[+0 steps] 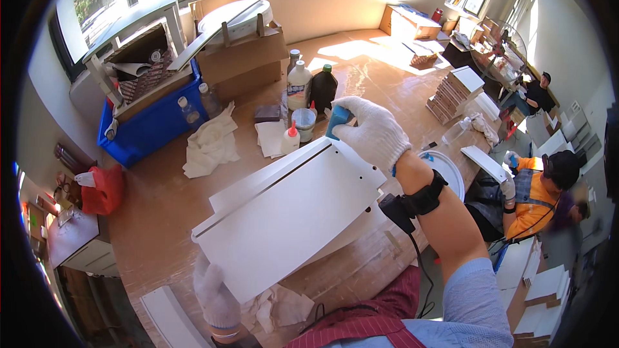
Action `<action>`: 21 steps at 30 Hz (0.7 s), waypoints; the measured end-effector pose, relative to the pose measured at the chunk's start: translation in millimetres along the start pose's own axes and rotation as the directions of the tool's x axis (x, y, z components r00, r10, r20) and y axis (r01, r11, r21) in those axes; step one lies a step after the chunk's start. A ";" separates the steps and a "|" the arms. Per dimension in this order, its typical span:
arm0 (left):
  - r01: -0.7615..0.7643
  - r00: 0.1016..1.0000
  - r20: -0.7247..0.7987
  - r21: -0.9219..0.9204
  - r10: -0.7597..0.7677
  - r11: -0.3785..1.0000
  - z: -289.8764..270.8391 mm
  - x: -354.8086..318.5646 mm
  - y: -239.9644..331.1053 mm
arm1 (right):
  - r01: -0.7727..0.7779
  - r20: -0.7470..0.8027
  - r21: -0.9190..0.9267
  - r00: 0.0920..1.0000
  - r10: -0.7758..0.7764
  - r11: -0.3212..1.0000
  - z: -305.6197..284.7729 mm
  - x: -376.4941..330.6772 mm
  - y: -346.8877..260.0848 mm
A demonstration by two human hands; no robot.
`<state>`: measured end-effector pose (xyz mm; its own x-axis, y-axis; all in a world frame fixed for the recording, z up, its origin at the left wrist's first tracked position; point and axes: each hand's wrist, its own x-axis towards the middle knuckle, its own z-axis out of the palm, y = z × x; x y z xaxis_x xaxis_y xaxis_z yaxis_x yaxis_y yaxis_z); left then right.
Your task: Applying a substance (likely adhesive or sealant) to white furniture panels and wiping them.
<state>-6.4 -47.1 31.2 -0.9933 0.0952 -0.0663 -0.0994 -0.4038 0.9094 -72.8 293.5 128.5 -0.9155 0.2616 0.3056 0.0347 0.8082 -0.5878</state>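
A long white board (287, 219) with a groove along its far edge and small dark holes at its right end lies tilted in front of me. My left hand (216, 290), in a white knit glove, grips its lower left end; part of the fingers is hidden behind the board. At the board's far right corner, my gloved right hand (373, 129) is closed around a blue sponge-like block (338, 120). Just beyond that corner stand a red-capped glue bottle (291, 139) and a small clear tub (303, 122). More white board shows underneath.
Bottles, one white (298, 87) and one dark (324, 87), stand behind the tub. A crumpled cloth (213, 142) and a blue bin (145, 132) are left. Stacked boards (454, 93) stand far right. A person in orange (530, 187) holds a white board at my right.
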 end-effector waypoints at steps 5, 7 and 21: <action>0.011 1.000 -0.003 0.026 -0.011 1.000 2.9 0.3 2.3 | 0.077 0.025 -0.183 0.997 -0.074 0.980 5.7 8.5 2.7; 0.017 1.000 -0.006 0.032 -0.016 0.999 5.9 0.3 3.0 | 0.113 -0.018 -0.266 0.992 -0.122 0.957 6.0 8.2 2.9; 0.160 0.987 0.000 -0.026 -0.160 0.987 -17.2 -5.0 -7.5 | 0.101 0.109 -0.027 0.989 -0.097 0.995 -5.5 -18.3 -73.2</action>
<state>-1.7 -60.2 17.6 -0.9644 0.1592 -0.2112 -0.2589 -0.4064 0.8762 -56.4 232.5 170.1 -0.9529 0.1223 0.2777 -0.0471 0.8444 -0.5337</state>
